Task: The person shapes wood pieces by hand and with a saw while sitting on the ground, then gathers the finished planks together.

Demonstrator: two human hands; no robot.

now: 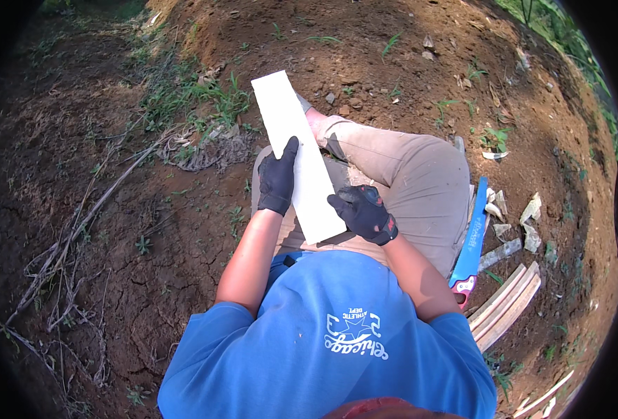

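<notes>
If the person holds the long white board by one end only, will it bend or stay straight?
The white board probably stays straight: it runs past both gloved hands, left hand and right hand, without sagging. It looks thin and flat, so likely light. It will not roll.

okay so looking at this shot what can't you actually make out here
Head view only:
- Underside of the white board: faces away.
- Left hand and right hand: gloves cover the skin, palms hidden against the board.
- Blue handsaw: handle partly behind the right arm.
- Wood strips: ends fade into the dark rim.
</notes>
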